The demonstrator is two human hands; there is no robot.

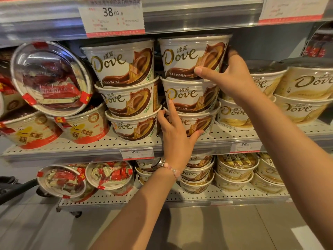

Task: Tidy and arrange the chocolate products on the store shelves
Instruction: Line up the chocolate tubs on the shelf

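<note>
we are squaring up the right-hand stack of brown dove tubs on the middle shelf (90, 147), at about 12 o'clock from us. our right hand (232, 76) grasps the top tub (187, 56), thumb across its front and the other fingers curled round its 3 o'clock side. our left hand (175, 134) steadies the bottom tub (201, 123), thumb under its lower edge at 6 o'clock and a forefinger reaching up onto the middle tub (189, 95).

to do this well, we judge we should keep the bottom tub pinned, ease the top one round until its logo faces out like the neighbouring stack (126, 91) at 9 o'clock, then nudge all three rims into one line. the tubs nest loosely, so a hard push could topple the pile; gentle pressure seems wise.
</note>
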